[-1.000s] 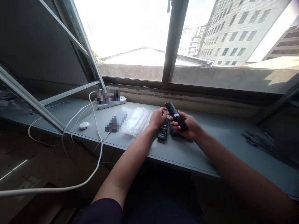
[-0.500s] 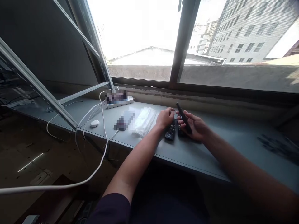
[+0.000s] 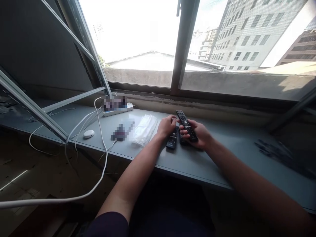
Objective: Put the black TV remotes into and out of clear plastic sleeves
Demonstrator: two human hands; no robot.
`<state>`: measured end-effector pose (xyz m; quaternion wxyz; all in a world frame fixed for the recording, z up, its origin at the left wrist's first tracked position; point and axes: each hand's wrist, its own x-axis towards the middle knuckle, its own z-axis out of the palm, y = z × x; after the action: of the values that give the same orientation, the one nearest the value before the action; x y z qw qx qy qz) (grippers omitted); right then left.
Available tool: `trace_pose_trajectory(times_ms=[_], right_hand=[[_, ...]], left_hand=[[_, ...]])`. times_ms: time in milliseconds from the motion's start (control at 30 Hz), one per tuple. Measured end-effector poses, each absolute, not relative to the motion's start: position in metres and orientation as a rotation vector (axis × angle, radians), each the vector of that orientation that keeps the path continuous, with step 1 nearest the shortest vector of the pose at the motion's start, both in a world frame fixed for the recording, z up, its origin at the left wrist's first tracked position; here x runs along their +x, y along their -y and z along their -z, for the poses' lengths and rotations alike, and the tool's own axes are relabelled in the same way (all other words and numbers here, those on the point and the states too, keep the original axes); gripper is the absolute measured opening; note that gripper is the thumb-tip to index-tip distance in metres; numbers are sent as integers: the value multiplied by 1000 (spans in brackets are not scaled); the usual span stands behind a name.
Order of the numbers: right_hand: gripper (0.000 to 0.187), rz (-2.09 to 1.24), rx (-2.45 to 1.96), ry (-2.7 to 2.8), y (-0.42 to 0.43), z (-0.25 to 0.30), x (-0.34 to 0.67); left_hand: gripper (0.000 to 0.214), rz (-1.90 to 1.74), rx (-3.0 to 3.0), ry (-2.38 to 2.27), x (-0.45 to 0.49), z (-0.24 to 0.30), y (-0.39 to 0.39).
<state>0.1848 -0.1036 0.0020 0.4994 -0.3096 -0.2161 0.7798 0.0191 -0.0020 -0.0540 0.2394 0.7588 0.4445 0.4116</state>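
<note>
My right hand (image 3: 199,133) is closed around a black remote control (image 3: 187,125), raised and tilted, its button face turned toward me. A second black remote (image 3: 172,141) lies on the table below my left hand (image 3: 166,126). The fingers of that hand are curled in close to the held remote's far end; whether anything is between them is hidden. Another dark remote (image 3: 183,141) lies partly covered under my right hand. Left of my left forearm is a stack of clear plastic bags (image 3: 145,130).
A phone-like item (image 3: 122,130), blurred out, lies on the grey table (image 3: 212,168) with a white cable (image 3: 106,161) nearby. A power strip (image 3: 118,110) and a round white device (image 3: 89,134) are on the left, by a metal frame (image 3: 56,123). Dark items (image 3: 274,153) lie right.
The remote in my right hand has turned from edge-on to show its buttons. My left hand stays beside it with fingers curled. The whole view has shifted slightly.
</note>
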Motion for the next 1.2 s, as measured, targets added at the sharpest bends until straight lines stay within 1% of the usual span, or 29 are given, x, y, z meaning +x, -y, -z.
trace_pose_trajectory(times_ms=[200,367,500,600,800,900,1067,1133,1200], right_hand=[[34,-1902,-713,484,109,-6,182],[23,-1884,-746,382,109,-8,180],[31,-1830,-827,464,109,-9,181],[36,-1833,-797,494,108,-8,182],[35,-1886,-648,538,109,-7,185],[29,-1809,-689,489,107,-5,187],[15,-1686,-821,551,100,5,187],[16,-1626,-822,649,100,9,183],[22,-1553,-802,764,102,12,178]], left_hand=[[27,-1136,2087,-1221,20,59,-3],[29,-1108,2096,-1240,20,58,-2],[28,-1087,2102,-1267,19,55,1],[29,-1100,2100,-1266,18,53,3],[30,-1118,2058,-1182,21,52,5],[39,-1153,2033,-1127,22,51,5],[62,-1155,1960,-1057,21,45,9],[73,-1120,1931,-975,21,42,15],[81,-1065,1885,-899,21,40,21]])
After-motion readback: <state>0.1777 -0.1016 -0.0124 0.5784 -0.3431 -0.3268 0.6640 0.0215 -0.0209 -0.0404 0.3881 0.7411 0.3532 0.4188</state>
